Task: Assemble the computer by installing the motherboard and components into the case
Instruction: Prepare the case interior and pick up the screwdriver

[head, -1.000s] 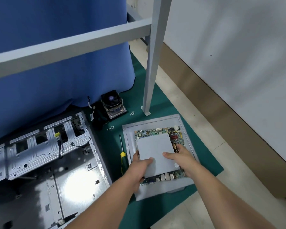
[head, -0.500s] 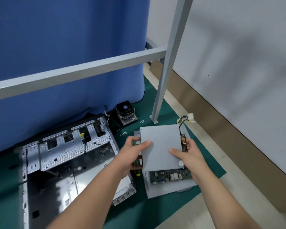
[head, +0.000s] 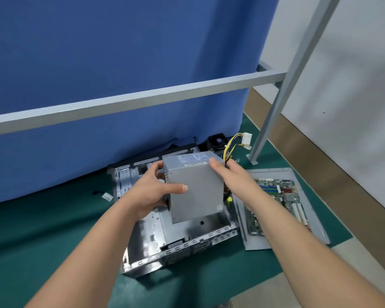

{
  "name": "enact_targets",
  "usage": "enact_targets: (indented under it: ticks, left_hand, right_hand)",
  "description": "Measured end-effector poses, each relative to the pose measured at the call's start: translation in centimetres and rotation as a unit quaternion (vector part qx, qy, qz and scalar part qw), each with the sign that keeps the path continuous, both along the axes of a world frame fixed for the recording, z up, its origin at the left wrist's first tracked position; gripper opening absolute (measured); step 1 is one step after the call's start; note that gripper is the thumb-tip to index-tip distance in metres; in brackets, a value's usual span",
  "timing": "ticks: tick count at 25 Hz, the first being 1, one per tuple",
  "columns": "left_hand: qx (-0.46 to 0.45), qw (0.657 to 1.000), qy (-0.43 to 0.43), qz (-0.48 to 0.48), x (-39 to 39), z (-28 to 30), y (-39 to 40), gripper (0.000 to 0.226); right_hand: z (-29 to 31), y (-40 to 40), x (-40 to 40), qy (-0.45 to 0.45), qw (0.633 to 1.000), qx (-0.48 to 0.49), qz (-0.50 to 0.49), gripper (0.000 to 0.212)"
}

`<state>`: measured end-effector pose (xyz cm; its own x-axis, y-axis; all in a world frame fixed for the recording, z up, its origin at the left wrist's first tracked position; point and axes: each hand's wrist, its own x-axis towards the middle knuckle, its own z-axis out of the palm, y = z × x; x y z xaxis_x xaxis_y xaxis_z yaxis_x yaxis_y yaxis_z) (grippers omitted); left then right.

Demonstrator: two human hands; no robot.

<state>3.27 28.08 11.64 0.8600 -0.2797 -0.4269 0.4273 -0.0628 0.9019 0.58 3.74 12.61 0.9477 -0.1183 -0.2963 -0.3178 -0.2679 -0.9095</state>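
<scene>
- Two bare forearms enter from the bottom edge and converge on one item above the case.
- The open grey sheet-metal computer case (head: 182, 238) lies flat on the green mat (head: 42, 236); its perforated rear edge faces the camera and its drive-bay brackets lie at the far end, by the curtain.
- The left hand (head: 152, 192) has its grip closed round the left side of the grey rectangular metal power supply box (head: 196, 187): thumb across the near face, fingers wrapped over the vented left edge.
- The right hand (head: 233, 176) holds the box's right side, thumb laid on the top right corner, fingers hidden behind the box.
- The box is held clear of the case, over its interior, label side turned up and away.
- A bundle of yellow and black wires ending in a white plastic connector (head: 246, 138) rises from the far right of the box.
- The green motherboard (head: 276, 203) lies to the right of the case on a flat grey metal side panel (head: 307, 190), apart from both hands.
- A black cooling fan (head: 217, 141) sits beyond the case, beside the wires.
- A grey metal frame rail (head: 129, 102) crosses the view in front of a blue curtain (head: 120, 52); its upright post (head: 282, 85) stands on the mat at right.
</scene>
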Motion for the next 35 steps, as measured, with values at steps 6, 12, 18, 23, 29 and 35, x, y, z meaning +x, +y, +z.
enact_targets:
  ticks: [6,12,18,23,29,35]
  left_hand:
    - [0.077,0.994,-0.062,0.046,-2.3,-4.3,5.9,0.105]
    - [0.169,0.985,-0.029,0.033,-3.4,-10.4,5.8,0.096]
    - [0.211,0.976,-0.016,0.043,-4.2,-15.1,3.4,0.101]
    - [0.241,0.969,-0.021,0.053,-5.2,-17.0,2.7,0.103]
    - [0.223,0.974,-0.004,0.03,-5.4,-16.6,3.2,0.098]
    - [0.287,0.957,-0.016,0.032,-5.0,-15.1,4.8,0.068]
  right_hand:
    - [-2.2,6.6,1.4,0.044,0.996,-0.075,0.034,0.04]
    - [-7.4,7.3,2.0,0.095,0.989,-0.094,0.058,0.033]
    - [-13.4,5.9,3.1,0.122,0.984,-0.098,0.08,0.038]
    - [-15.9,5.9,2.7,0.123,0.986,-0.095,0.061,0.036]
    - [-15.4,6.3,1.9,0.112,0.981,-0.138,0.07,0.031]
    - [-13.9,9.3,0.2,0.02,0.958,-0.286,0.022,0.025]
